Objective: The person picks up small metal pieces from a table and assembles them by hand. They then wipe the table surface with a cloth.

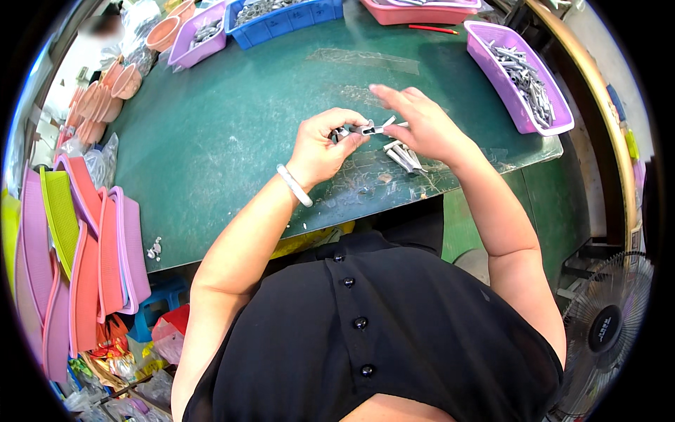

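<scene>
My left hand (325,146), a pale bangle (294,186) on its wrist, is closed around small grey metal pieces (362,130) above the near part of the table. Their ends stick out past the fingertips toward my right hand (430,128). That hand has its fingers stretched out and apart, its thumb close to the protruding metal ends. Whether the thumb touches them I cannot tell. Below the right palm, a small bunch of grey metal tubes (402,157) lies on the green table (232,141), near its front edge.
A purple basket (492,88) of metal pieces stands at the right. Along the back are a blue basket (288,27), another purple basket (200,49), a pink basket (422,15) and a red pencil (432,29). Stacked coloured baskets (86,281) stand left; a fan (605,327) lower right.
</scene>
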`<action>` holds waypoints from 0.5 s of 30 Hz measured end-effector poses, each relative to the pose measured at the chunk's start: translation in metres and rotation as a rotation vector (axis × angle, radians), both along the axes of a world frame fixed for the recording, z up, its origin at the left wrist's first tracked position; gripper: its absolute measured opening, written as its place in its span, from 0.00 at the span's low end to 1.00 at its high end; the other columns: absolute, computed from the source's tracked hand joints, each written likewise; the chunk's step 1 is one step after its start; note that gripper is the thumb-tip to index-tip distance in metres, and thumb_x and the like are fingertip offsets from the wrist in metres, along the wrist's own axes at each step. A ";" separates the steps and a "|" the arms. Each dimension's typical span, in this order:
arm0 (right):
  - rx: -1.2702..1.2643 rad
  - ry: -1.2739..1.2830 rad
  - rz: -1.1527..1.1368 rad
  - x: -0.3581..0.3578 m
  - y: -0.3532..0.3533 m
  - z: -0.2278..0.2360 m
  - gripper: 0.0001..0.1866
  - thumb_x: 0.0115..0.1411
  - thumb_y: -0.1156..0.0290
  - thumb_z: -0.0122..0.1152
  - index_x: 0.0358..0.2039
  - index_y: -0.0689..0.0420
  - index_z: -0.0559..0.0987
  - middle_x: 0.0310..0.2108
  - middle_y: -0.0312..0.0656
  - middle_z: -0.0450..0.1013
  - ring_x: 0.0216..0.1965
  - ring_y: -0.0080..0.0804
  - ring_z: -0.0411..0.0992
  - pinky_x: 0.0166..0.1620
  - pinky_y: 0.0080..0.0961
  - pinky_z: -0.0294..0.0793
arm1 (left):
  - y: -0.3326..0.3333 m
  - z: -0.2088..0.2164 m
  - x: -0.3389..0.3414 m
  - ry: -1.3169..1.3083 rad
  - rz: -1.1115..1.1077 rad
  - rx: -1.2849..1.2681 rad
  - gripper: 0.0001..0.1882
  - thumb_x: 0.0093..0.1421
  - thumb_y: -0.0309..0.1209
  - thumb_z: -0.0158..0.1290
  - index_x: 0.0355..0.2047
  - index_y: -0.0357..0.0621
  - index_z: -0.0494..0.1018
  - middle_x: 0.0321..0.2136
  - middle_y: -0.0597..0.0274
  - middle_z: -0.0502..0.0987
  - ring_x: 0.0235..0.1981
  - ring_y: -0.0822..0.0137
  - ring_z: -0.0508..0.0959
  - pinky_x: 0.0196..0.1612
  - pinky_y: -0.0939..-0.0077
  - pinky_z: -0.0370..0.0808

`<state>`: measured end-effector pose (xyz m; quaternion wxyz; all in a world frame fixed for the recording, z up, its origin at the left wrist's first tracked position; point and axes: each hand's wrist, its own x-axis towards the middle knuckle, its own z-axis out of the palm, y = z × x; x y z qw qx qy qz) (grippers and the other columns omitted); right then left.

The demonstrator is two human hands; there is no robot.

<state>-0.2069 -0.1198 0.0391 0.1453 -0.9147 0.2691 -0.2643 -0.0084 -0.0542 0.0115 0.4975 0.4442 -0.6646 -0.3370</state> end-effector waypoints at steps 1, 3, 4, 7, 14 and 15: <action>0.006 0.102 -0.049 -0.001 -0.002 -0.007 0.32 0.47 0.73 0.62 0.54 0.54 0.64 0.36 0.47 0.72 0.40 0.44 0.68 0.43 0.35 0.69 | -0.001 -0.002 0.000 0.019 -0.004 -0.021 0.11 0.48 0.17 0.57 0.33 0.43 0.75 0.30 0.70 0.75 0.24 0.82 0.66 0.28 0.86 0.65; 0.028 0.234 -0.111 0.001 -0.003 -0.016 0.29 0.46 0.73 0.61 0.51 0.57 0.66 0.36 0.48 0.73 0.41 0.45 0.68 0.44 0.37 0.68 | -0.002 -0.005 0.000 0.057 -0.012 -0.063 0.12 0.48 0.17 0.56 0.33 0.43 0.75 0.31 0.69 0.76 0.25 0.82 0.67 0.28 0.87 0.66; 0.005 0.246 -0.123 0.002 -0.003 -0.018 0.29 0.46 0.73 0.61 0.51 0.57 0.66 0.36 0.47 0.73 0.41 0.44 0.68 0.44 0.37 0.68 | -0.001 -0.005 0.000 0.083 -0.018 -0.033 0.12 0.48 0.17 0.57 0.33 0.43 0.75 0.32 0.69 0.76 0.25 0.81 0.67 0.29 0.87 0.66; -0.056 0.248 -0.137 0.006 -0.004 -0.022 0.28 0.46 0.74 0.60 0.51 0.57 0.67 0.36 0.47 0.73 0.41 0.44 0.68 0.44 0.36 0.68 | 0.001 -0.002 0.001 0.141 -0.033 0.044 0.10 0.49 0.18 0.57 0.32 0.44 0.74 0.34 0.68 0.76 0.27 0.81 0.68 0.31 0.87 0.67; 0.044 0.258 -0.120 0.008 -0.006 -0.022 0.26 0.46 0.76 0.60 0.49 0.58 0.69 0.39 0.46 0.73 0.43 0.44 0.67 0.46 0.35 0.67 | -0.001 -0.005 -0.002 0.328 -0.061 0.082 0.10 0.50 0.20 0.58 0.33 0.45 0.71 0.32 0.64 0.76 0.28 0.81 0.70 0.31 0.86 0.67; 0.064 0.255 -0.111 0.008 -0.006 -0.021 0.26 0.46 0.76 0.59 0.49 0.58 0.69 0.39 0.46 0.72 0.44 0.44 0.67 0.46 0.35 0.67 | -0.001 -0.005 -0.003 0.372 -0.058 0.097 0.11 0.50 0.21 0.58 0.33 0.45 0.71 0.31 0.64 0.76 0.28 0.80 0.70 0.31 0.86 0.67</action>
